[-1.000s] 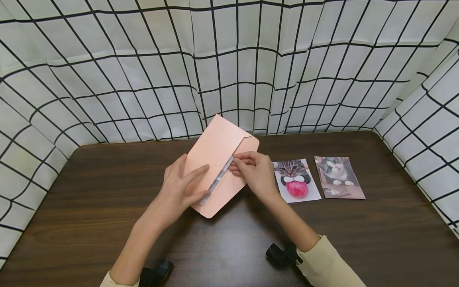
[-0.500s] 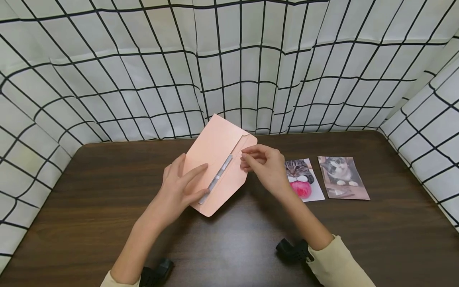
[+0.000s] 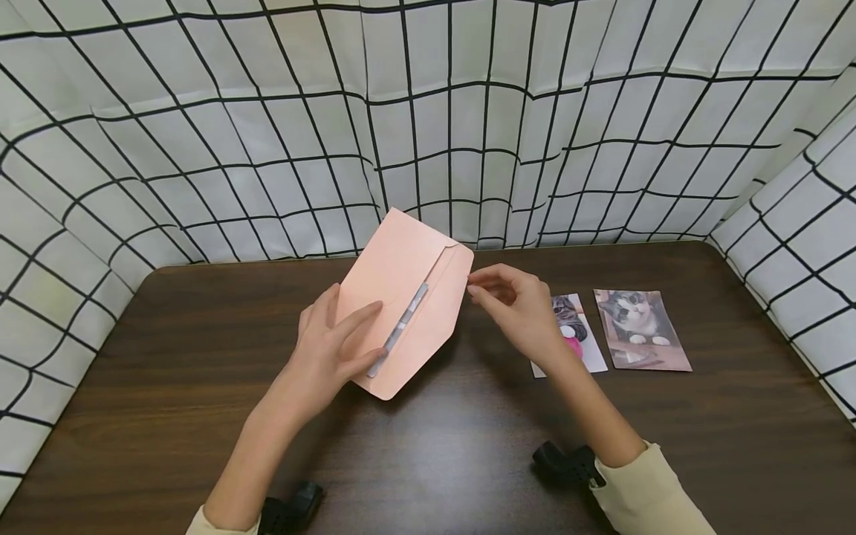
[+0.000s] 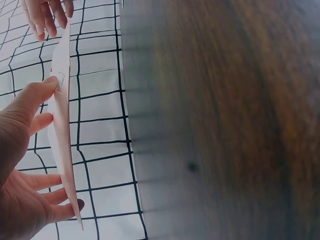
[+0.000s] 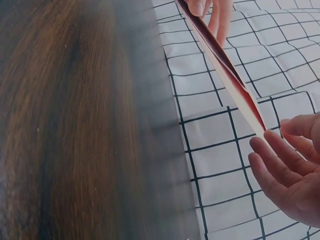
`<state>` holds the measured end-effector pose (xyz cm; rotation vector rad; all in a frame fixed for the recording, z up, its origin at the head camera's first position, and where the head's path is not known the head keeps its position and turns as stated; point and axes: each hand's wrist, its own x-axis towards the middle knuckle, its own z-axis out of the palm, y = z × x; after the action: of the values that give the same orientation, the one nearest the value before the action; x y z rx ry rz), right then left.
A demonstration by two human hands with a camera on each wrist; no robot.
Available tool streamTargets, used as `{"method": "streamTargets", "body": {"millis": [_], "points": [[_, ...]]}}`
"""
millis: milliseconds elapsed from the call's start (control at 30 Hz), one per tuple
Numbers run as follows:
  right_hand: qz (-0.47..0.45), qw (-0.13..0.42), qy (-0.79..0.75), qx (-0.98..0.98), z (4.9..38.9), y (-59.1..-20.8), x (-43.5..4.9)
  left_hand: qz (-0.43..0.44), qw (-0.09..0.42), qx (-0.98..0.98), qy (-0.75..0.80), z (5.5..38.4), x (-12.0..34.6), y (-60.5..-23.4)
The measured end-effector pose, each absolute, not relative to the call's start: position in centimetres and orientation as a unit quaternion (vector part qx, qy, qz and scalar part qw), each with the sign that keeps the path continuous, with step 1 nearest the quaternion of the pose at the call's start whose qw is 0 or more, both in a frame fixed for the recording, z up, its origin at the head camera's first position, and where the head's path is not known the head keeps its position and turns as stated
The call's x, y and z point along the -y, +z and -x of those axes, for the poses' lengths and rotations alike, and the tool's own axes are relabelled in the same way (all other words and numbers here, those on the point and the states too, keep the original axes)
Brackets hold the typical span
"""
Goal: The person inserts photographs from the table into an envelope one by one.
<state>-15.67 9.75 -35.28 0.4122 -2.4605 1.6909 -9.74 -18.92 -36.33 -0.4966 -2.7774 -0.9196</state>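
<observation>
A pale pink envelope (image 3: 401, 275) is held off the table by my left hand (image 3: 328, 338). Its thumb and a finger lie on the near face, while other fingers reach behind in the left wrist view. A narrow grey-and-white strip (image 3: 399, 329) shows in the envelope's slit; the rest of that piece is hidden inside. My right hand (image 3: 518, 308) is at the envelope's right edge. In the right wrist view its fingertips (image 5: 270, 135) touch or nearly touch the edge, thumb apart from them, with no clear grip.
On the brown table (image 3: 167, 386), a photo of a cat with a pink ball (image 3: 591, 357) lies partly behind my right hand. Beside it lies another cat photo (image 3: 642, 331). A white curtain with black grid lines (image 3: 428, 111) stands behind the table.
My right hand has slid rightward from the envelope's slit across the flap to its outer edge, covering more of the nearer photo. My left hand keeps its hold; the envelope has shifted slightly left.
</observation>
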Motion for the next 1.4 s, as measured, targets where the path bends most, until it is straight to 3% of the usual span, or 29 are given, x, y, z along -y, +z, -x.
{"method": "streamTargets", "body": {"millis": [300, 600, 900, 1400], "points": [[-0.133, 0.064, 0.541, 0.828, 16.0, -35.4, -11.0, 0.159, 0.080, 0.934, -0.310, 9.6, 19.1, -36.2], [-0.117, 0.059, 0.531, 0.837, 16.0, -35.8, -12.0, 0.165, 0.113, 0.926, -0.319, 9.6, 19.2, -36.2], [-0.109, 0.063, 0.508, 0.852, 16.2, -35.9, -13.2, 0.142, 0.091, 0.932, -0.320, 9.7, 19.1, -35.8], [-0.079, 0.076, 0.497, 0.861, 16.3, -35.6, -14.8, 0.115, 0.101, 0.932, -0.328, 10.0, 18.1, -35.7]]}}
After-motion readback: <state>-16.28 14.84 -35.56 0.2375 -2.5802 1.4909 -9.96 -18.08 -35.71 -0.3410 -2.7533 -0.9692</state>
